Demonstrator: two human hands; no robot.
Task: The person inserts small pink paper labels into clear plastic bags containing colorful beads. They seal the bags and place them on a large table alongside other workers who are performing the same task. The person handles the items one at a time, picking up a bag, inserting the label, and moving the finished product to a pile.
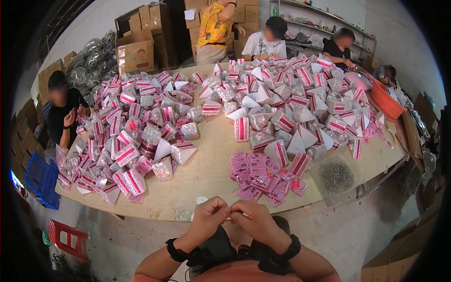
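Observation:
My left hand (207, 220) and my right hand (256, 221) meet at the table's near edge, fingertips pinched together. Whatever lies between the fingers is too small or hidden to make out. Just beyond my right hand is a loose heap of pink printed cards (263, 177). To its right, a clear plastic bag (334, 177) holds many small dark metal pieces. Crumpled clear plastic (184, 215) lies by my left hand. Farther off, large piles of pink-and-white cake-slice-shaped items (242, 129) in clear wrapping cover the table (211, 164).
Several people sit or stand around the far sides of the table. An orange basin (386, 99) stands at the right edge. Blue crates (41, 181) and a red stool (68, 239) are on the floor at left. Cardboard boxes (135, 51) stack up behind.

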